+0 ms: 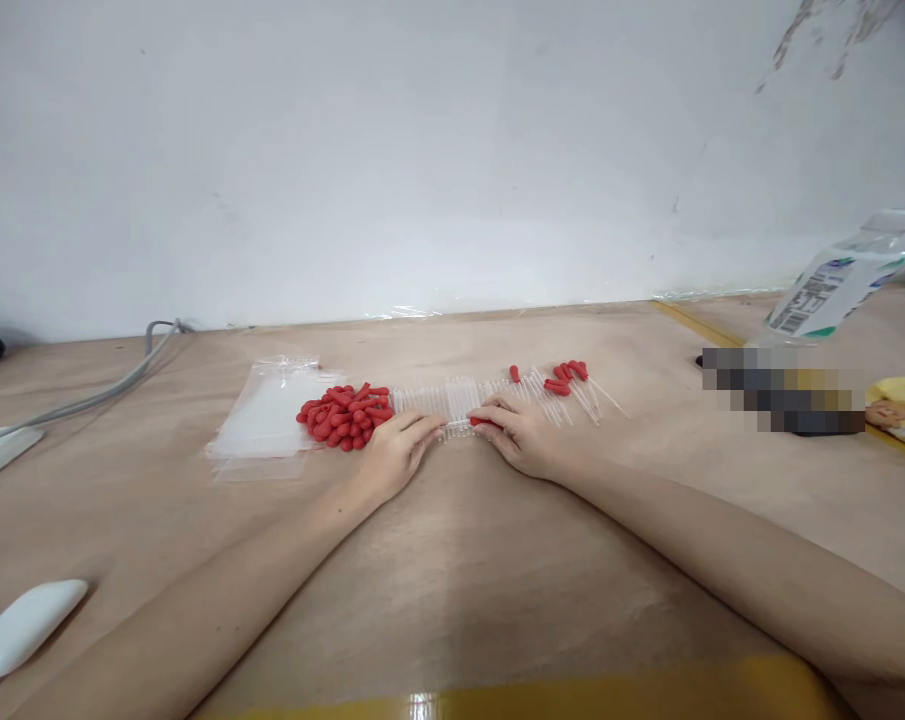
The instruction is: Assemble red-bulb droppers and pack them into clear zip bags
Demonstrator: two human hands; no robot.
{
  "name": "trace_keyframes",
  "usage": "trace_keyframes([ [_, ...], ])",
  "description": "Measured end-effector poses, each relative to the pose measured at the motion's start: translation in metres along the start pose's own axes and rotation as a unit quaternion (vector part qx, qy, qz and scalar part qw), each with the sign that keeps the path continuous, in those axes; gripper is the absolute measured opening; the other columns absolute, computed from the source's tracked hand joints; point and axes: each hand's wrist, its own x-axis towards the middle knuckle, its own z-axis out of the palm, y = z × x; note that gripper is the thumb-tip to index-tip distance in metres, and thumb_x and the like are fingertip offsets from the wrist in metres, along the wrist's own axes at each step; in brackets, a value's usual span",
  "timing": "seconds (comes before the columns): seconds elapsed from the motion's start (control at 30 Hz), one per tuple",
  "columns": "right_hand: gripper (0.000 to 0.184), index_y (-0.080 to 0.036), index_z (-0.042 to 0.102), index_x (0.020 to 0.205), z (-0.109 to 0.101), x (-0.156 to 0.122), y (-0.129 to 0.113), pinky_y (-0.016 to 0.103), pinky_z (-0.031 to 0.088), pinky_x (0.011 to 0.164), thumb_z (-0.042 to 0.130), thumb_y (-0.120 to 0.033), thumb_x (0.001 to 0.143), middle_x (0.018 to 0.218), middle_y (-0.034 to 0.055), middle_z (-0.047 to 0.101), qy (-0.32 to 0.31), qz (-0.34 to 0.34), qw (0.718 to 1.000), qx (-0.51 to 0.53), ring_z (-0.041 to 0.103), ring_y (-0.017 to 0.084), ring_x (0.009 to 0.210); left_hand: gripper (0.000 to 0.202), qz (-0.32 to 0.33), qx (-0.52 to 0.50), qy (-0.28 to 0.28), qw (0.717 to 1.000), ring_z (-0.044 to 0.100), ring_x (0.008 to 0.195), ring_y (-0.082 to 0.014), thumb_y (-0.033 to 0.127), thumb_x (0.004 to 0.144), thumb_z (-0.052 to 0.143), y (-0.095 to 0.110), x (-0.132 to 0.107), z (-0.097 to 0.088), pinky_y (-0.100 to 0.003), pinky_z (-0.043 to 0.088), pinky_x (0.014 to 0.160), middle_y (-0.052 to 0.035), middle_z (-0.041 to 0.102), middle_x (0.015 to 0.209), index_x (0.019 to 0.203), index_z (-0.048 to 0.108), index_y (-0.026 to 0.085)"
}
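Note:
My right hand (523,432) pinches a red rubber dropper bulb (483,421) between thumb and fingers. Just across from it, the fingertips of my left hand (401,450) are closed on a thin clear dropper tube (453,427) that lies crosswise toward the bulb. Whether the tube's end is inside the bulb is hidden by my fingers. Behind both hands, many clear tubes (463,392) lie side by side in a row. A heap of red bulbs (345,415) sits against my left hand. To the right lie several tubes with red bulbs (570,371) at their far ends.
Clear plastic zip bags (261,415) are stacked left of the heap. A grey cable (126,380) and a white rounded object (28,625) lie farther left. On the right are a tilted plastic bottle (834,285), a blurred-out dark item (786,392) and a yellow packet (902,408).

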Motion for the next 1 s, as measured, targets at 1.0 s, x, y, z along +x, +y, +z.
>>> trace_keyframes([
  [1.0,0.018,-0.013,0.061,0.092,-0.0012,-0.0013,0.0012,0.030,0.049,0.064,0.045,-0.022,0.089,0.077,0.0086,0.062,0.017,-0.124,0.984,-0.126,0.056,0.017,0.071,0.025,0.107,0.082,-0.024,0.991,0.059,0.076,-0.0168,0.014,0.091,0.037,-0.0026,-0.0027,0.0010,-0.027,0.051,0.065,-0.0075,0.063,0.084,0.102,0.060,0.013],
])
